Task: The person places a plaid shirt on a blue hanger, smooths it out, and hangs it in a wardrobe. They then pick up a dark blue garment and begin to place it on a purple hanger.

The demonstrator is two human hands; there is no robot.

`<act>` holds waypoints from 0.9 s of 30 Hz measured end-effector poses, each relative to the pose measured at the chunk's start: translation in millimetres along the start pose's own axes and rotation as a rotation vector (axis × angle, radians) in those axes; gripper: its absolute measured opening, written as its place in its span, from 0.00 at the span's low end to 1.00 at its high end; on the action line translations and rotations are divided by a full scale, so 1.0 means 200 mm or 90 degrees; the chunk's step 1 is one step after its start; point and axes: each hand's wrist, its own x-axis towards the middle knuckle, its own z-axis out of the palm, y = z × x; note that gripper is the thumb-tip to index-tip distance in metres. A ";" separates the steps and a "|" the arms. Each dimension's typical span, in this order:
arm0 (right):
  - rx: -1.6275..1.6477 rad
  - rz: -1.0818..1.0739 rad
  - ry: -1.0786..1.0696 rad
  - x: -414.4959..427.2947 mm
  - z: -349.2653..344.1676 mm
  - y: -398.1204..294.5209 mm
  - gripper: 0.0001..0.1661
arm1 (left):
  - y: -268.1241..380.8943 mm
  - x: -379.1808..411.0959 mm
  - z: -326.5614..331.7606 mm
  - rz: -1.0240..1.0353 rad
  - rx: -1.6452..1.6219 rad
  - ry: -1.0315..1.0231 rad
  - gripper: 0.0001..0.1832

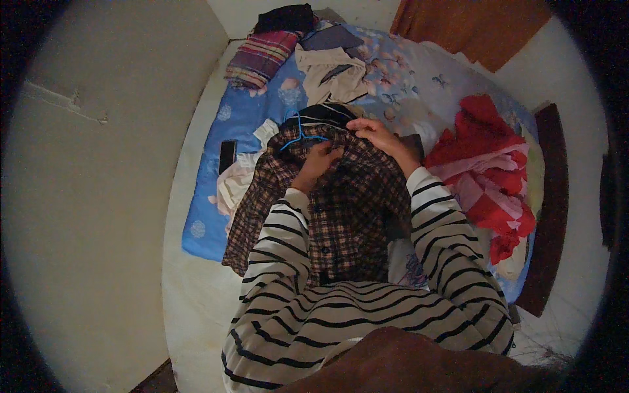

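A dark plaid shirt point(339, 221) lies spread before me on the bed, its collar end away from me. A blue hanger point(300, 135) shows at its neck, with the hook pointing away from me. My left hand point(317, 164) is over the upper front of the shirt, just below the hanger's right arm; its fingers are curled and I cannot tell whether they grip the cloth. My right hand point(376, 135) rests at the shirt's shoulder on the right, fingers spread near the collar. A black garment with pale lines point(327, 115) lies just beyond the collar.
A dark phone-like object point(227, 156) and pale clothes point(236, 184) lie at left. Beyond are a folded striped cloth point(263, 56), a black cloth point(285, 18) and a beige garment point(331, 73). A red and pink blanket point(491, 172) is heaped at right, near a dark wooden board point(550, 211).
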 end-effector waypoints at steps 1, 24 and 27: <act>-0.039 0.013 -0.003 0.00 0.01 -0.02 0.18 | -0.01 -0.01 -0.03 -0.007 0.003 -0.001 0.31; -0.455 0.038 0.274 -0.73 0.37 0.30 0.29 | -0.16 -0.27 0.05 0.195 0.618 0.311 0.31; -0.530 0.044 0.346 -0.91 0.50 0.38 0.29 | -0.13 -0.37 0.12 0.279 0.672 0.358 0.31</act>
